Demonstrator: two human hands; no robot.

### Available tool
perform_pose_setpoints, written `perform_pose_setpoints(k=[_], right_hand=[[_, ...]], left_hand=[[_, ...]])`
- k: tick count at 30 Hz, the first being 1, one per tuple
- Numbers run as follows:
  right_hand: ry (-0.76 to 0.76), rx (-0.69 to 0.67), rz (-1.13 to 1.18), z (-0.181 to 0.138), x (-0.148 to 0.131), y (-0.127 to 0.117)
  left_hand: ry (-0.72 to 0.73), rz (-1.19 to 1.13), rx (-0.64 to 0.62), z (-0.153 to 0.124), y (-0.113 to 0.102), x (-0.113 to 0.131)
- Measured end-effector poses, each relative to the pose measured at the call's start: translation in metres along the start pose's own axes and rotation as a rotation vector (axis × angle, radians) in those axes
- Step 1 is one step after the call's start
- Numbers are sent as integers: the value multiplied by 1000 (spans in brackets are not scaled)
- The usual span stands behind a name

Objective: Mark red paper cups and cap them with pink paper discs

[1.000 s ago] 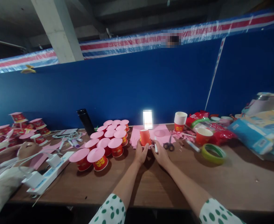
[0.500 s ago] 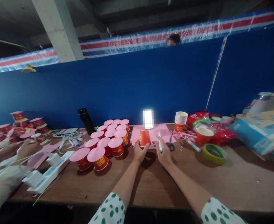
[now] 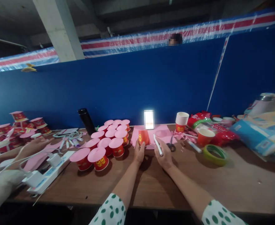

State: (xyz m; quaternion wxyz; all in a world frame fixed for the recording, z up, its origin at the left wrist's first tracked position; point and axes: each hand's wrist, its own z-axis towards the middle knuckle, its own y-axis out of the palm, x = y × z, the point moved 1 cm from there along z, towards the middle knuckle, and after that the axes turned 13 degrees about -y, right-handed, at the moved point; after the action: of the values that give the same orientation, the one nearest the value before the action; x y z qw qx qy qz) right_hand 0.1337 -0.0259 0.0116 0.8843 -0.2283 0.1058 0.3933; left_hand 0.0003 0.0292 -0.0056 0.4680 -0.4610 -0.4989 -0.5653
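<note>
My left hand [image 3: 139, 152] is closed around a red paper cup [image 3: 144, 137] with yellow print, held upside down and slightly tilted. In my right hand [image 3: 163, 156] is a white glue stick or marker [image 3: 158, 145]; its exact kind is unclear. Its tip points up and left toward the cup without touching it. Behind both hands lie pink paper sheets [image 3: 133, 135], and a round pink paper piece [image 3: 162, 133] rests on them. Scissors [image 3: 171, 146] lie just right of my right hand. To the left stand several upturned red cups [image 3: 100, 164] topped with pink paper discs [image 3: 96, 155].
A lit phone [image 3: 149, 119] stands at the back, near a stack of cups [image 3: 181, 122]. Green tape [image 3: 215, 154], an upright cup [image 3: 205, 137] and a blue package [image 3: 252, 134] sit right. Left are a black bottle [image 3: 86, 121], a power strip [image 3: 51, 172] and a co-worker's hand [image 3: 34, 146].
The cup in my left hand has turned and tilted, showing its print further left. The white stick has shifted left and tilts more. The co-worker's hand at left has moved right.
</note>
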Motion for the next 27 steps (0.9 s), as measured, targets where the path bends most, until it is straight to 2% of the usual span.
perform_pose_setpoints(k=[13, 22, 27], right_hand=[[89, -92, -28, -2, 4, 5], [62, -119, -22, -5, 10, 9], [81, -147, -35, -6, 11, 10]], left_hand=[[57, 81, -85, -9, 5, 11], [18, 64, -129, -10, 5, 9], [83, 64, -146, -11, 4, 13]])
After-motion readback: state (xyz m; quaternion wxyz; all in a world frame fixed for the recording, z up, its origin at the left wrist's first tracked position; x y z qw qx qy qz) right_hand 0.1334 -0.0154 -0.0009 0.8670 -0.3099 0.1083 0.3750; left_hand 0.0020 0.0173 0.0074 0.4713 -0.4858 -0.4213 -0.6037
